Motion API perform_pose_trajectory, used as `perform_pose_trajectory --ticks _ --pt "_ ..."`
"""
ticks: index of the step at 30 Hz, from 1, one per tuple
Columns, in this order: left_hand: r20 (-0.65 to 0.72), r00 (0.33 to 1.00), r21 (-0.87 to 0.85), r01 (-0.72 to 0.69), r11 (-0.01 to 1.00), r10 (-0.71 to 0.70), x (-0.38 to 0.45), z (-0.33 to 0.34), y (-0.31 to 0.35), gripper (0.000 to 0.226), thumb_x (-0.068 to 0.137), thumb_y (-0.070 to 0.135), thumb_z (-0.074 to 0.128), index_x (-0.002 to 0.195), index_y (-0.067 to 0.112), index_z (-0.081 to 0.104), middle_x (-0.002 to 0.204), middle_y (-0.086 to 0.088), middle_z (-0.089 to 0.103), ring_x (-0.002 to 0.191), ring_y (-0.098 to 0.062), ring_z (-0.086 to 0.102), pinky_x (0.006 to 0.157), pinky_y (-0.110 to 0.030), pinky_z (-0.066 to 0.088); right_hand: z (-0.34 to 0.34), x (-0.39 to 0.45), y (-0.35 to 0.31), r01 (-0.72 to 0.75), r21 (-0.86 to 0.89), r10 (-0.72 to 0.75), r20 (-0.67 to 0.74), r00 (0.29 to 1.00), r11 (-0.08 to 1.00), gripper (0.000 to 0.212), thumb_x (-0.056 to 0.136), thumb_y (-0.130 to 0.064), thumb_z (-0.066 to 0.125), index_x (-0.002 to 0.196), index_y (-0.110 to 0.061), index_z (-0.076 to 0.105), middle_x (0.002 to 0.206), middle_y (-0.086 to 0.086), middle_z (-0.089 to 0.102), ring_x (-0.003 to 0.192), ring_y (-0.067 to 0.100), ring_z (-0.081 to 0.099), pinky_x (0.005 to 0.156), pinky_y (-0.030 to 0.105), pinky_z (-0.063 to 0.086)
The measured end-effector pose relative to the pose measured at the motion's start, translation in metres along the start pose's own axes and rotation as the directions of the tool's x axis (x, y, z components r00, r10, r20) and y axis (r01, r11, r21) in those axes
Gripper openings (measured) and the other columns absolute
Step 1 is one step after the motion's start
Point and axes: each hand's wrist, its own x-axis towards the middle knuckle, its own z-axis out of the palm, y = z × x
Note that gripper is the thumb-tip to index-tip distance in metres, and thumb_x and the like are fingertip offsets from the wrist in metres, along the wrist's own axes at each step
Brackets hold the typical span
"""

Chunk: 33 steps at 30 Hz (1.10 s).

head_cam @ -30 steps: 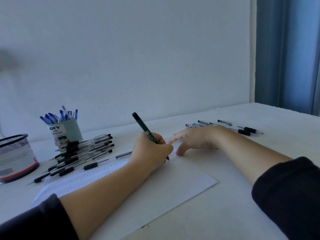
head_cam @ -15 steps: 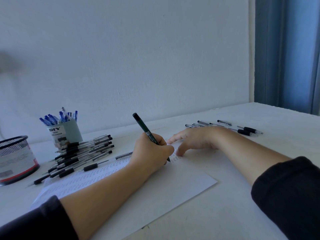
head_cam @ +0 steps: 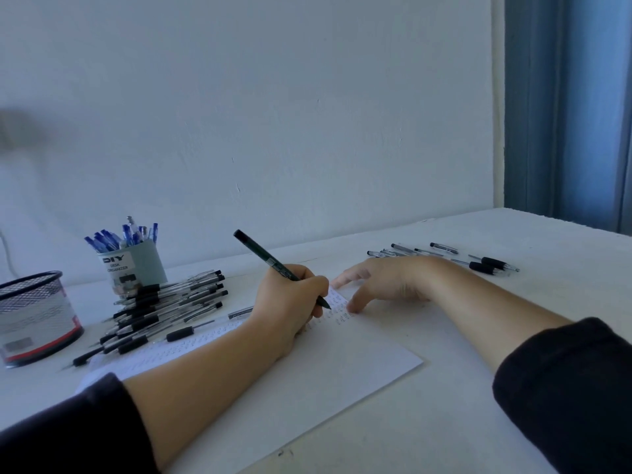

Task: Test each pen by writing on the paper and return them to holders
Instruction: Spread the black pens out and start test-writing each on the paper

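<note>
From the head camera we see the left hand (head_cam: 290,299) gripping a dark green pen (head_cam: 273,263), fingers curled round the barrel, tip down on the sheet of paper (head_cam: 342,364) at its far corner. The right hand (head_cam: 386,280) rests fingers spread and relaxed, fingertips (head_cam: 352,306) pressing that same corner of the paper. Toward the desk's (head_cam: 478,422) left edge a pile of black-grip pens (head_cam: 164,306) lies in front of the pale DIY organizer cup (head_cam: 136,265) full of blue pens (head_cam: 119,236); a mesh holder (head_cam: 34,316) stands at the left edge. More pens (head_cam: 444,256) lie scattered near the far edge.
</note>
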Motion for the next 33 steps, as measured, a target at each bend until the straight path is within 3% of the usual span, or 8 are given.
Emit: perform_pose_trajectory --ticks 8,13,18,21,25,29,33 --pt "-0.01 0.998 -0.051 0.06 0.997 -0.061 0.019 -0.017 -0.001 0.029 0.079 -0.004 0.054 0.054 0.007 0.046 0.04 -0.009 0.047 0.03 -0.014 0.024 0.039 -0.015 0.018 0.0 0.006 0.001 -0.016 0.005 0.017 -0.025 1.0 1.0 0.054 0.081 -0.027 0.069 0.129 -0.043 0.051 0.143 -0.009 0.041 0.129 0.015 0.041 0.108 0.034 0.034" --pt "0.004 0.997 -0.129 0.076 0.989 -0.076 0.018 -0.015 0.006 0.033 0.089 0.013 0.058 0.059 0.012 0.046 0.047 -0.007 0.051 0.039 -0.015 0.032 0.041 -0.021 0.021 -0.002 0.006 0.002 0.007 0.07 -0.002 -0.07 0.998 0.998 0.041 0.089 -0.027 0.062 0.129 -0.036 0.054 0.141 -0.007 0.044 0.132 0.015 0.038 0.106 0.028 0.029" --pt "-0.009 0.989 -0.289 0.142 0.947 -0.151 0.01 -0.011 0.025 0.014 0.085 0.021 0.054 0.076 0.012 0.055 0.077 -0.007 0.056 0.057 -0.016 0.043 0.05 -0.027 0.034 -0.009 -0.004 -0.007 0.148 0.204 -0.079 -0.314 0.946 0.968 0.019 0.095 -0.022 0.051 0.105 -0.017 0.065 0.099 -0.003 0.061 0.094 0.016 0.054 0.077 0.026 0.04" --pt "0.047 0.982 -0.331 0.188 0.925 -0.183 -0.007 -0.006 0.041 0.013 0.085 0.027 0.056 0.084 0.014 0.051 0.082 -0.007 0.051 0.061 -0.018 0.042 0.052 -0.029 0.034 -0.023 -0.027 -0.022 0.21 0.353 -0.075 -0.36 0.93 0.912 0.016 0.094 -0.023 0.052 0.088 -0.014 0.064 0.081 -0.003 0.065 0.075 0.015 0.056 0.065 0.025 0.038" --pt "0.161 0.983 -0.32 0.132 0.938 -0.083 -0.043 0.012 0.07 0.014 0.086 0.03 0.053 0.085 0.016 0.052 0.082 -0.007 0.049 0.063 -0.019 0.041 0.053 -0.029 0.032 -0.043 -0.087 -0.036 0.277 0.458 -0.2 -0.209 0.957 0.845 0.019 0.094 -0.026 0.056 0.084 -0.014 0.066 0.079 0.001 0.067 0.071 0.016 0.06 0.068 0.028 0.042" --pt "0.31 0.947 -0.282 0.004 0.959 0.087 -0.088 0.053 0.094 0.019 0.089 0.034 0.049 0.083 0.017 0.054 0.071 -0.001 0.055 0.06 -0.017 0.04 0.049 -0.027 0.031 -0.047 -0.165 -0.01 0.357 0.434 -0.223 -0.329 0.917 0.827 0.007 0.087 -0.017 0.063 0.083 -0.013 0.067 0.073 0.001 0.064 0.063 0.012 0.057 0.056 0.022 0.041" --pt "0.456 0.876 -0.193 -0.076 0.978 0.158 -0.144 0.126 0.107 0.03 0.092 0.047 0.046 0.088 0.02 0.057 0.081 -0.003 0.057 0.064 -0.016 0.044 0.046 -0.026 0.035 -0.036 -0.252 0.053 0.361 0.486 -0.092 -0.493 0.865 0.796 0.007 0.083 -0.008 0.067 0.081 -0.014 0.068 0.074 0.002 0.063 0.059 0.009 0.055 0.053 0.019 0.041"
